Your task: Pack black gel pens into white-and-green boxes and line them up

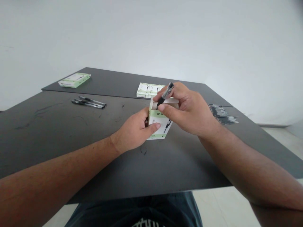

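Observation:
My left hand [133, 130] is closed around the lower left side of a white and green pen box [157, 126], its thumb on the printed front. The box stands tilted above the dark table, its top open. In my right hand [187, 108] a black gel pen [166, 94] with a clear barrel is pinched between thumb and fingers. It slants over the box's mouth, and its lower end is at the opening. How deep it reaches inside is hidden by my fingers and the box wall.
Several loose pens [88, 102] lie left on the dark table [113, 176]. More pens [223, 114] are spread at the right, partly behind my right wrist. A green and white box [75, 79] lies far left; small boxes [149, 89] stand in a row behind my hands.

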`<state>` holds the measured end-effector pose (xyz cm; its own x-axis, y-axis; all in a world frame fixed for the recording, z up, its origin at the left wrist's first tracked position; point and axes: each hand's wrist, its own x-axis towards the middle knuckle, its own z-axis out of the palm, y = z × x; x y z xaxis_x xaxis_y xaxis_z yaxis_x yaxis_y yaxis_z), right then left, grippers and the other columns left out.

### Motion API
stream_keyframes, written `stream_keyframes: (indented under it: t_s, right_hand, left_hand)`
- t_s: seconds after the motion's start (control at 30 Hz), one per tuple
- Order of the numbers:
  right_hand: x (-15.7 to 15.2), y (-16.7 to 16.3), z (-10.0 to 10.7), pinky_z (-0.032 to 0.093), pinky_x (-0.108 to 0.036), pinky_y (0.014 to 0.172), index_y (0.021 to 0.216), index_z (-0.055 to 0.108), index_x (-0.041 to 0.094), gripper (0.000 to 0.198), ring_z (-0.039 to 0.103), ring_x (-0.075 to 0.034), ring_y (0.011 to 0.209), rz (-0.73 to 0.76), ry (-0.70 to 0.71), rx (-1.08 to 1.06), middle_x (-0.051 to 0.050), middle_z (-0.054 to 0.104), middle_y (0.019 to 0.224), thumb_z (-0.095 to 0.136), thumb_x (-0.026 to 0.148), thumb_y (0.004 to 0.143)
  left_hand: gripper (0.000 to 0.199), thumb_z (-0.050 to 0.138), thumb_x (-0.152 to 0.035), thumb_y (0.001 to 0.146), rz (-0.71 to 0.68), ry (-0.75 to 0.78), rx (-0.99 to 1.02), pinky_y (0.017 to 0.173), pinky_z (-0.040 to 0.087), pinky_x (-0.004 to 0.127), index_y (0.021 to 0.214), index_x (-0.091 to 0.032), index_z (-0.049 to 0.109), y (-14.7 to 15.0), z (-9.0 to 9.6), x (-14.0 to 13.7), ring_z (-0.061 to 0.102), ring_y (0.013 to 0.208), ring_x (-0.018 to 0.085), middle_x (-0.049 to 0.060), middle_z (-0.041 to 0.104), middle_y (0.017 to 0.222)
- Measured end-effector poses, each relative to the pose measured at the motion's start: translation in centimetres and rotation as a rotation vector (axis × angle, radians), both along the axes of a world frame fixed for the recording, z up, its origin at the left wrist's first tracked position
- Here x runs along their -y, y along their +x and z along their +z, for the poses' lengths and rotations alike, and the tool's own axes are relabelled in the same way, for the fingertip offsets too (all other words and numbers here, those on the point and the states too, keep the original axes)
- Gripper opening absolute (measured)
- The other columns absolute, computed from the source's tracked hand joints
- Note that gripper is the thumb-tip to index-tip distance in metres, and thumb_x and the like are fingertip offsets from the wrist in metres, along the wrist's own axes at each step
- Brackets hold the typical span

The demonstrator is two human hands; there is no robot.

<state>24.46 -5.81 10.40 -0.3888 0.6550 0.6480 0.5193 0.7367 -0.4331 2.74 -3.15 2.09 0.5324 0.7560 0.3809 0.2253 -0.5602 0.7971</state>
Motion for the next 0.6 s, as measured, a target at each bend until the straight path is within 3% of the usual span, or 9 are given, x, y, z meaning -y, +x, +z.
stream_keyframes:
  t_s: [0.13,0.23,0.33,0.43,0.5,0.6]
  right_hand:
    - [-0.4,0.3,-0.6,0.059,-0.053,0.114,0.131,0.082,0.029,0.031,0.073,-0.029,0.123,-0.007,0.015,-0.013,-0.006,0.08,0.124,0.08,0.037,0.101]
    - [-0.3,0.6,-0.8,0.062,-0.051,0.109,0.135,0.081,0.03,0.04,0.074,-0.029,0.12,0.038,-0.032,-0.103,-0.006,0.079,0.128,0.082,0.051,0.101]
    - [-0.8,1.2,-0.8,0.064,-0.046,0.097,0.134,0.08,0.031,0.044,0.074,-0.027,0.112,0.118,-0.133,-0.339,-0.006,0.078,0.126,0.067,0.065,0.108]
    - [-2.9,2.7,-1.5,0.059,-0.038,0.075,0.128,0.08,0.028,0.048,0.071,-0.022,0.089,0.097,-0.204,-0.567,-0.006,0.079,0.114,0.05,0.062,0.115]
    - [-4.7,4.0,-2.6,0.055,-0.036,0.069,0.122,0.079,0.024,0.045,0.068,-0.02,0.079,-0.062,-0.223,-0.431,-0.006,0.08,0.106,0.05,0.057,0.114]
    - [-6.6,5.4,-5.0,0.058,-0.041,0.087,0.109,0.08,0.022,0.019,0.074,-0.025,0.096,-0.235,-0.221,0.13,-0.009,0.083,0.108,0.067,0.033,0.102]
  left_hand:
    - [0.036,0.072,-0.038,0.101,0.002,0.001,-0.007,0.09,0.066,0.042,0.133,-0.021,0.066,0.1,0.2,0.3,0.083,0.101,0.027,0.006,0.085,0.118]
    - [0.039,0.072,-0.038,0.102,-0.003,0.007,0.003,0.098,0.066,0.045,0.137,-0.021,0.066,0.1,0.3,0.4,0.083,0.108,0.028,0.008,0.085,0.125]
    - [0.042,0.073,-0.039,0.102,-0.003,0.002,0.007,0.102,0.067,0.047,0.14,-0.021,0.067,0.1,0.3,0.3,0.084,0.114,0.03,0.01,0.085,0.131]
    - [0.048,0.074,-0.038,0.102,-0.025,0.002,0.021,0.105,0.068,0.045,0.147,-0.022,0.066,0.0,0.0,0.2,0.083,0.12,0.03,0.01,0.083,0.14]
    - [0.053,0.076,-0.038,0.101,-0.025,-0.006,0.024,0.106,0.068,0.045,0.15,-0.021,0.065,0.0,-0.1,0.1,0.084,0.121,0.03,0.01,0.083,0.142]
    - [0.055,0.077,-0.041,0.1,-0.011,0.0,0.017,0.104,0.069,0.045,0.149,-0.019,0.066,-0.1,-0.3,-0.1,0.084,0.121,0.031,0.013,0.082,0.144]
